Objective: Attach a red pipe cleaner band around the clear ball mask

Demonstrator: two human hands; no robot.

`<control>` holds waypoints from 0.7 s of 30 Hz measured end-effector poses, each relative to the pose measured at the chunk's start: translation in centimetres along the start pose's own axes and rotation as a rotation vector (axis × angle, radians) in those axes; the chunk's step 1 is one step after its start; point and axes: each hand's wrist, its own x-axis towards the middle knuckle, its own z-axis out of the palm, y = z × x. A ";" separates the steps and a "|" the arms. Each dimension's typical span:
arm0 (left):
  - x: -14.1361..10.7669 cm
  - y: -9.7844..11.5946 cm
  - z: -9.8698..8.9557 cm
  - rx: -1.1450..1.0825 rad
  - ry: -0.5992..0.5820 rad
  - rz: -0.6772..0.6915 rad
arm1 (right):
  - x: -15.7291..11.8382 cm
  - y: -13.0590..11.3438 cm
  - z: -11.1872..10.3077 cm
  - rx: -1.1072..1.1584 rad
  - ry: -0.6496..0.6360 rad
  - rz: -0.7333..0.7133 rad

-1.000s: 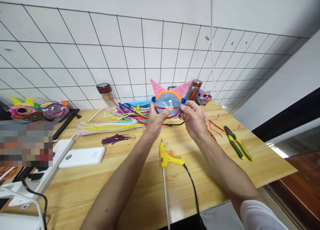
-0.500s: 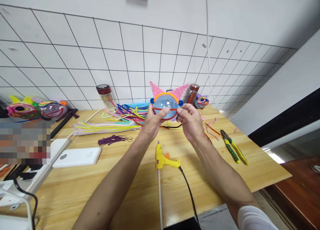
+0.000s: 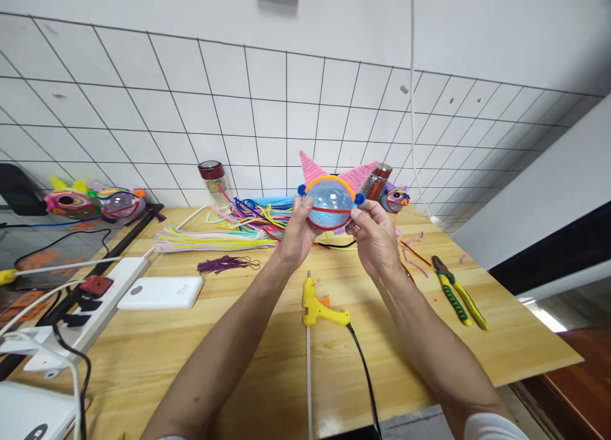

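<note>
Between my two hands is a clear ball decorated with pipe cleaners [image 3: 330, 195]. It has two pink pointed ears, an orange arc, red strips across its middle and lower edge, and a blue pompom at each side. My left hand [image 3: 294, 237] grips its left side with the thumb at the edge. On the other side my right hand [image 3: 379, 241] pinches the ball's right edge below the pompom. The fingers behind the ball are partly hidden. Below the hands, a yellow hot glue gun [image 3: 312, 305] lies on the table with a glue stick trailing from it.
Bundles of coloured pipe cleaners [image 3: 217, 238], purple cords [image 3: 224, 263] and a white power bank [image 3: 161, 292] lie to the left. A power strip [image 3: 125, 281] sits beyond. Green-yellow pliers [image 3: 459, 293] lie right. Two bottles and finished decorated balls [image 3: 121, 204] stand by the wall.
My left thumb has slid from the front of the ball to its left edge. The view has turned slightly left; the ball remains held in both hands.
</note>
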 end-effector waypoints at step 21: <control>0.2 -0.2 -0.2 0.049 -0.016 -0.003 | 0.5 0.2 -0.6 0.022 -0.011 -0.022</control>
